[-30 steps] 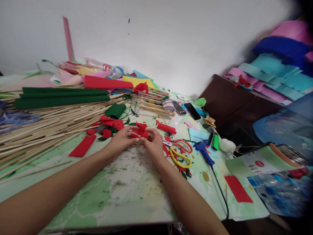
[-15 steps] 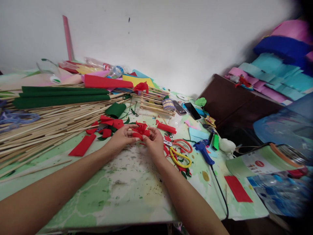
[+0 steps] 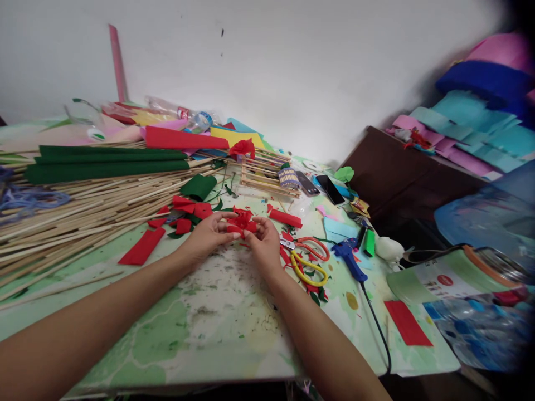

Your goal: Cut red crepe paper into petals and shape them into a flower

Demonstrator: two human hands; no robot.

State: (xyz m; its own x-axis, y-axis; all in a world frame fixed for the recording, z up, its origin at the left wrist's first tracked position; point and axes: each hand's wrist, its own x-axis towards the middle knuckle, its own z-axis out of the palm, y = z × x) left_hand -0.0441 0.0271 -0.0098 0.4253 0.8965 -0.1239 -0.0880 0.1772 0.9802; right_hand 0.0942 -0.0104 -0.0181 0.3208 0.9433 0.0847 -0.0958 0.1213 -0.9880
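Note:
Between my two hands, just above the table, is a red flower that looks made of felt or crepe paper. My left hand pinches its left side, thumb in front and fingers behind. On the other side my right hand grips it the same way. Scissors with one orange and one yellow handle lie right beside my right hand, over red and green scraps. Red cut pieces are scattered behind my left hand. A rolled red strip rests beyond my right hand.
Many thin wooden sticks cover the left side, with folded dark green sheets on top. A blue glue gun lies at right, its cord crossing the front edge. Behind stand a stick frame and phones. A large green bottle lies at far right.
Both hands keep their hold on the red flower, almost unmoved. The whole view has shifted very slightly; nothing else visibly differs.

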